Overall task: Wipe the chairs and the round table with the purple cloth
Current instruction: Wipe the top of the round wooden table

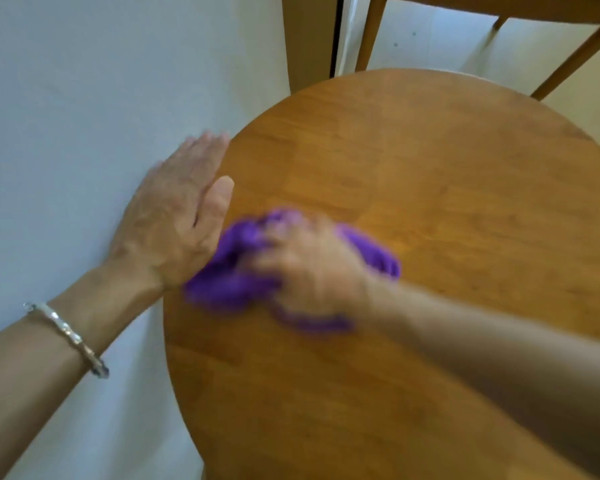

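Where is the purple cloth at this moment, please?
In the head view, the cloth lies on the table near its left edge, under the right hand and just right of the left hand.

Nothing readable from where I'm standing: no labels, brands, numbers or signs anywhere (the motion blur doesn't help).

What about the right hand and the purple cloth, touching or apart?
Touching. The head view, though blurred, shows the right hand lying on the purple cloth, whose folds stick out around it.
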